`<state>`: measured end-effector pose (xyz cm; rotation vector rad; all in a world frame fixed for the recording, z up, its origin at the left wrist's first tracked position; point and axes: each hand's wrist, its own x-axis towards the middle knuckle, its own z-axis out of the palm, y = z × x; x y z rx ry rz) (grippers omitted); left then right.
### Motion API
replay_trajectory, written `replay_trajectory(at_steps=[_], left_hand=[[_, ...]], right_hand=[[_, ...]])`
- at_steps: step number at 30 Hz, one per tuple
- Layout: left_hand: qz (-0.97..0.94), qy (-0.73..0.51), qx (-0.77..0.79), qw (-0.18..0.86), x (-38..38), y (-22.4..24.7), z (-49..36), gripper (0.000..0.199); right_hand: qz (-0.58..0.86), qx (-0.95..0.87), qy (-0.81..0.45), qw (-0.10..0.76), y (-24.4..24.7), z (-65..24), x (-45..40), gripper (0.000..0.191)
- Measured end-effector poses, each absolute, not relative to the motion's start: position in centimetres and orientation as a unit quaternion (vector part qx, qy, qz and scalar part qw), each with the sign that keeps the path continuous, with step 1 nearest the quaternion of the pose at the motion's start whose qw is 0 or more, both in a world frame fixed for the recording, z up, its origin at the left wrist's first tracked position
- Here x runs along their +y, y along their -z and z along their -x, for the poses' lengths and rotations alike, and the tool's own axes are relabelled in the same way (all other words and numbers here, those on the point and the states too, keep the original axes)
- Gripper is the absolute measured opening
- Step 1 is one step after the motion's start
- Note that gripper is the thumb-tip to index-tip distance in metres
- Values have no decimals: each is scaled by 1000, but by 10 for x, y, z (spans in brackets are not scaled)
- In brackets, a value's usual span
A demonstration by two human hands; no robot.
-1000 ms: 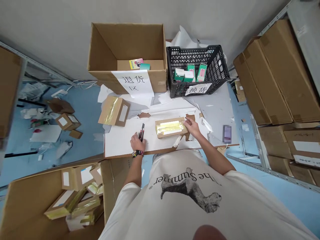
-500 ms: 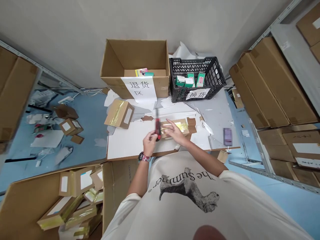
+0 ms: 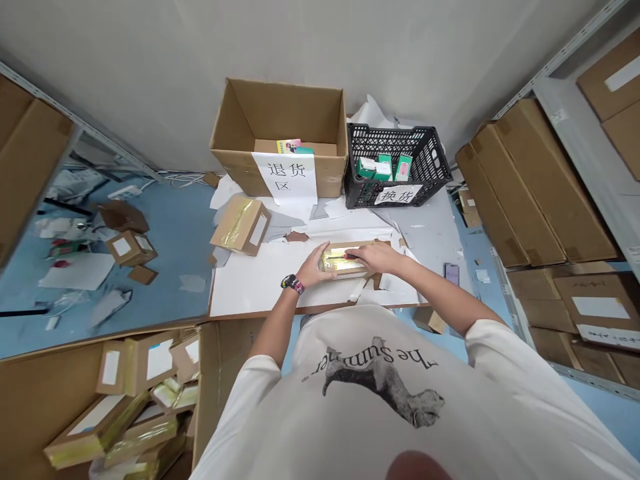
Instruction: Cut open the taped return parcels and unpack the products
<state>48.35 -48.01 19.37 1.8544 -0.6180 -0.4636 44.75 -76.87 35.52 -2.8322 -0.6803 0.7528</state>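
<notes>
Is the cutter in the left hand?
No, the right hand grips the cutter while the left hand holds the taped box.

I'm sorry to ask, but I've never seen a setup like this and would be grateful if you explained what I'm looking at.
There is no robot here: these are a person's two bare hands, seen by one camera worn on the head, looking forward and down.

The left hand holds the left end of a small taped box. The right hand grips a red-and-black box cutter, its blade pointing left over the taped top; whether it touches is too small to tell.

The paper-covered table also bears another taped box on the left and, at the back, a large open carton beside a black crate.
</notes>
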Motion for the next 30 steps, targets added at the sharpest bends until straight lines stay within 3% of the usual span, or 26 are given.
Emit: replay_trajectory(at_steps=[10, 30], left_hand=[[-786, 182, -226, 546, -476, -185, -475, 122], [-806, 175, -196, 530, -473, -166, -475, 118]], right_hand=[[924, -286, -253, -21, -352, -466, -742, 44], [903, -315, -286, -60, -359, -502, -713, 38]])
